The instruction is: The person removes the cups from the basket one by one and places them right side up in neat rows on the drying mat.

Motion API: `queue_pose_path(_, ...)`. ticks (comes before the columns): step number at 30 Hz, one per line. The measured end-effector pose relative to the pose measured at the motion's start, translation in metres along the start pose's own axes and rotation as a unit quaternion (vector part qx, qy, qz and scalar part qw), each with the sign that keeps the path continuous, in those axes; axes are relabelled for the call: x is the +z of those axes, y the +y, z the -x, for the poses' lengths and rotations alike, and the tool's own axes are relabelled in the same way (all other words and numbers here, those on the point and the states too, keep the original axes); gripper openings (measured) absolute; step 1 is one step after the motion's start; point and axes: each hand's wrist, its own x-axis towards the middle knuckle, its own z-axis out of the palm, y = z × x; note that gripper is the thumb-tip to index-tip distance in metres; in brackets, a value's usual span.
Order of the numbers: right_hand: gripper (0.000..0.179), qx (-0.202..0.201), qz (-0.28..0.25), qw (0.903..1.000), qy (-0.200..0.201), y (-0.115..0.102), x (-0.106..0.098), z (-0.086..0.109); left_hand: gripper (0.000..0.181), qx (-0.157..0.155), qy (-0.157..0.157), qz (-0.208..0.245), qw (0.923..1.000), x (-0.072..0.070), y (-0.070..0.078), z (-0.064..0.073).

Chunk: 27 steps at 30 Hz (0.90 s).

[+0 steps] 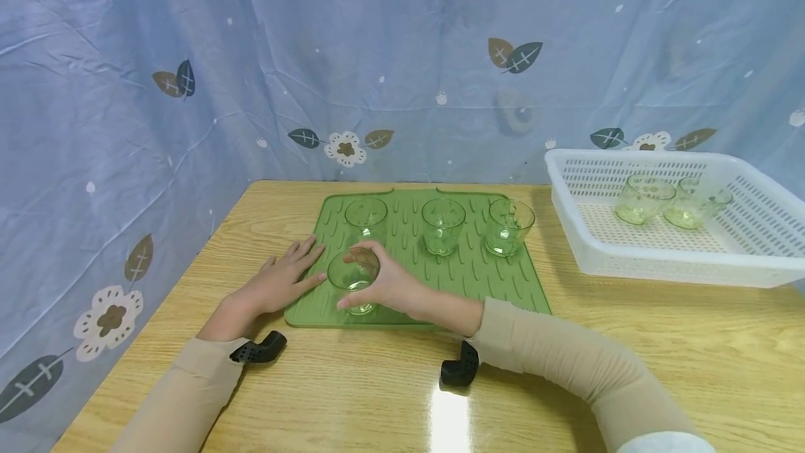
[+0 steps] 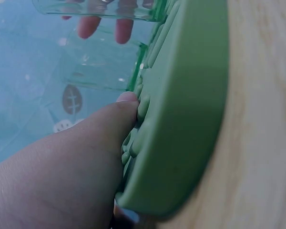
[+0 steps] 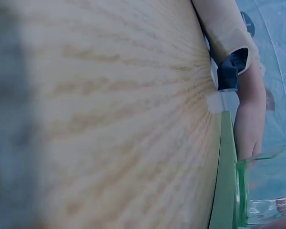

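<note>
Glass [image 1: 347, 275] is gripped by the right hand [image 1: 395, 286], just beside the spread-fingered left hand [image 1: 277, 286].

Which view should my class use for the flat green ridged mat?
The head view: nearly all of the flat green ridged mat shows, despite the green-tinted glass tumblers and right hand covering parts. The left wrist view shows a thick edge and some ridges close up; the right wrist view, only a narrow side strip.
</note>
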Motion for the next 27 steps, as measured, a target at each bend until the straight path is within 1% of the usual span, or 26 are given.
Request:
queue_pose_path(3,0.092,0.013,0.031,0.9994,-0.006,-0.003,-0.002,-0.001,0.076,0.002,0.003,0.000,1.0000,-0.001,0.001,0.000)
queue_pose_path(7,0.092,0.028,0.046,0.9984,-0.019,-0.006,-0.006,-0.001,0.077,0.003,0.003,-0.002,1.0000,-0.002,0.001,-0.001)
queue_pose_path(10,0.092,0.029,0.031,0.9985,-0.036,-0.007,-0.008,-0.001,0.077,0.000,0.000,-0.004,1.0000,-0.002,-0.001,-0.002)
queue_pose_path(14,0.093,0.028,0.027,0.9980,-0.049,-0.009,-0.010,-0.002,0.076,-0.002,0.000,-0.003,1.0000,-0.003,-0.002,-0.001)
queue_pose_path(27,0.094,0.029,0.050,0.9962,-0.065,-0.007,-0.014,0.001,0.076,-0.001,-0.002,-0.001,1.0000,0.001,-0.002,0.000)
